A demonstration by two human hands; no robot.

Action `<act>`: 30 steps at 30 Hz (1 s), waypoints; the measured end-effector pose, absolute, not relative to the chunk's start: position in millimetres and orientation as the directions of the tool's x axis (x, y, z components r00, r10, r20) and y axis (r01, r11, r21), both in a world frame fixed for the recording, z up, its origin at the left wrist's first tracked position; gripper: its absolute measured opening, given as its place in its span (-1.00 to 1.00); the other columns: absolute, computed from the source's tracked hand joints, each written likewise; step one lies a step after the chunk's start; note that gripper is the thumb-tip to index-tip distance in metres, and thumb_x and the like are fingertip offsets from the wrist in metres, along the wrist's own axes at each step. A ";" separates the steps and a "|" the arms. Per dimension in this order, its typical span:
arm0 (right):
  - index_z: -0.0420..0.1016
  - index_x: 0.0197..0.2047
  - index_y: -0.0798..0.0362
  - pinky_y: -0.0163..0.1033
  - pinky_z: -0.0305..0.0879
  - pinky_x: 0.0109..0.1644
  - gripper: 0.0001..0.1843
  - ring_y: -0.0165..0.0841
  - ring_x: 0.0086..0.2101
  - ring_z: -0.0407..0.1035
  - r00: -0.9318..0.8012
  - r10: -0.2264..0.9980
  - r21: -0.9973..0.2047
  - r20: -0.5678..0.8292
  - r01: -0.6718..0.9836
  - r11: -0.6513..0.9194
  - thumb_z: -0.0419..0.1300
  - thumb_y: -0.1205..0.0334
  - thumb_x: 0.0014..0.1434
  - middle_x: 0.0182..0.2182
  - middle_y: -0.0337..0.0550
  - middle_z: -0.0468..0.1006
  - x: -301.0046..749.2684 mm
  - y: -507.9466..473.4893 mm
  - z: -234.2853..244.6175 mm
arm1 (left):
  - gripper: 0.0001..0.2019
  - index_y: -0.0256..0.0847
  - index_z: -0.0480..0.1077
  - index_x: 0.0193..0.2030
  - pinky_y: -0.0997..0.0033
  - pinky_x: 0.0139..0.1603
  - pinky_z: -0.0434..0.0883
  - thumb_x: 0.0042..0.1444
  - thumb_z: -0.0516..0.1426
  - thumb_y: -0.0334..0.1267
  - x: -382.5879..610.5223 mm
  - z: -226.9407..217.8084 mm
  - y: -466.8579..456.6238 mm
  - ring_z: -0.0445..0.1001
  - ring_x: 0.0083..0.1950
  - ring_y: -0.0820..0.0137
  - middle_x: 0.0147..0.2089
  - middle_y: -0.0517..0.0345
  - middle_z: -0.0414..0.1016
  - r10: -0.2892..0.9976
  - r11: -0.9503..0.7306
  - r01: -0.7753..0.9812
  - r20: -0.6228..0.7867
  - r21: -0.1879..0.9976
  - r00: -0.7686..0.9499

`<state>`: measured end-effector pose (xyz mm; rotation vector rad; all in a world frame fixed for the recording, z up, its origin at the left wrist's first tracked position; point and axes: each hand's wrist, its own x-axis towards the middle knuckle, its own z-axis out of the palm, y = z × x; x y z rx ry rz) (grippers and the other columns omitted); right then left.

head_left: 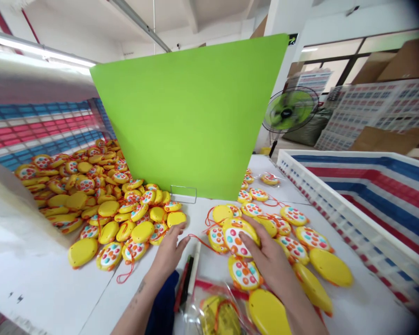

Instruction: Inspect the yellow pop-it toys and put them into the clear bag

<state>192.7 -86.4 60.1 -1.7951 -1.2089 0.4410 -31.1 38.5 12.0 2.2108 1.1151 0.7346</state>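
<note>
My right hand [272, 258] grips a yellow oval toy [235, 237], its white face with colored round buttons turned up. A red cord runs left from near that toy toward my left hand [171, 246]. The left fingers are apart and hold nothing that I can see. They are close to a yellow toy [176, 218] at the edge of a large heap. More such toys lie around my right hand, among them a button-side-up toy [245, 272] and a plain-backed toy [331, 267]. A clear plastic bag [219, 311] with a yellow toy in it rests in front of me.
The big heap of toys [108, 207] fills the left side. A green board [195, 121] stands upright ahead, by a wire stand [183, 194]. Marker pens [192, 274] lie between my arms. A white crate [335, 218] with striped lining is at the right, a fan [289, 111] behind.
</note>
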 end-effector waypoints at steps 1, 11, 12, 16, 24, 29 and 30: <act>0.22 0.23 -0.03 -0.03 0.44 -0.08 -0.43 -0.12 -0.10 0.47 0.469 0.852 -0.782 0.231 0.611 -0.125 -0.04 -0.09 0.22 0.02 -0.03 0.51 197.7 -87.0 59.6 | -0.63 -0.18 0.20 0.19 0.22 0.04 0.40 0.25 -0.01 -0.20 -32.7 7.4 47.3 0.41 0.08 0.25 0.12 -0.08 0.35 0.832 -0.534 0.602 0.240 0.594 0.501; 0.09 0.27 0.18 0.19 0.20 0.15 -0.39 0.03 0.11 0.24 0.377 0.762 -0.373 0.526 0.908 -0.192 -0.09 -0.01 0.27 0.11 0.22 0.36 223.7 -84.3 43.6 | -0.50 -0.24 0.27 0.14 -0.10 0.28 0.04 0.08 -0.07 -0.64 -22.8 -38.3 113.6 0.14 0.30 0.09 0.21 -0.15 0.28 0.814 -0.581 0.744 0.208 0.330 0.543; 0.08 0.28 0.14 0.18 0.19 0.16 -0.41 0.00 0.12 0.22 0.365 0.766 -0.387 0.529 0.907 -0.164 -0.08 0.00 0.28 0.13 0.19 0.34 221.4 -83.6 43.1 | -0.52 -0.25 0.28 0.13 -0.12 0.28 0.00 0.09 -0.08 -0.63 -21.8 -37.8 116.5 0.13 0.30 0.09 0.21 -0.15 0.28 0.812 -0.583 0.742 0.208 0.331 0.546; 0.06 0.30 0.00 0.11 0.22 0.19 -0.45 -0.10 0.17 0.18 0.309 0.826 -0.492 0.472 0.870 -0.045 -0.05 0.05 0.28 0.17 0.07 0.30 204.3 -78.6 40.0 | -0.60 -0.28 0.28 0.12 -0.09 0.24 0.08 0.16 -0.07 -0.52 -21.8 -21.8 115.8 0.28 0.17 0.11 0.10 -0.11 0.39 0.810 -0.582 0.713 0.203 0.391 0.550; 0.02 0.33 -0.05 0.03 0.24 0.18 -0.38 -0.15 0.18 0.19 0.137 0.975 -0.837 0.172 0.543 0.072 0.03 -0.01 0.25 0.24 0.01 0.23 168.2 -77.1 42.1 | -0.61 -0.11 0.30 0.14 0.36 -0.05 0.39 0.18 0.10 -0.12 -16.4 39.4 36.6 0.44 -0.06 0.30 -0.01 0.05 0.45 0.661 -0.527 0.271 0.188 0.806 0.727; 0.09 0.31 -0.06 -0.04 0.34 0.10 -0.38 -0.16 0.11 0.27 0.034 0.997 -0.963 0.067 0.265 0.056 0.05 -0.05 0.24 0.19 -0.04 0.31 156.8 -80.9 48.3 | -0.64 -0.20 0.39 -0.01 0.40 -0.16 0.39 0.10 0.18 -0.07 -3.4 55.7 11.9 0.44 -0.14 0.31 -0.10 0.06 0.49 0.742 -0.172 -0.011 0.137 0.985 0.656; 0.07 0.31 -0.07 -0.06 0.43 -0.01 -0.37 -0.16 0.05 0.33 0.033 0.999 -0.979 0.042 0.201 0.035 0.04 -0.06 0.24 0.17 -0.03 0.32 155.8 -80.9 49.8 | -0.63 -0.20 0.40 -0.03 0.39 -0.17 0.39 0.08 0.18 -0.04 -2.4 56.6 10.1 0.43 -0.15 0.31 -0.11 0.07 0.48 0.776 -0.129 -0.035 0.123 0.991 0.619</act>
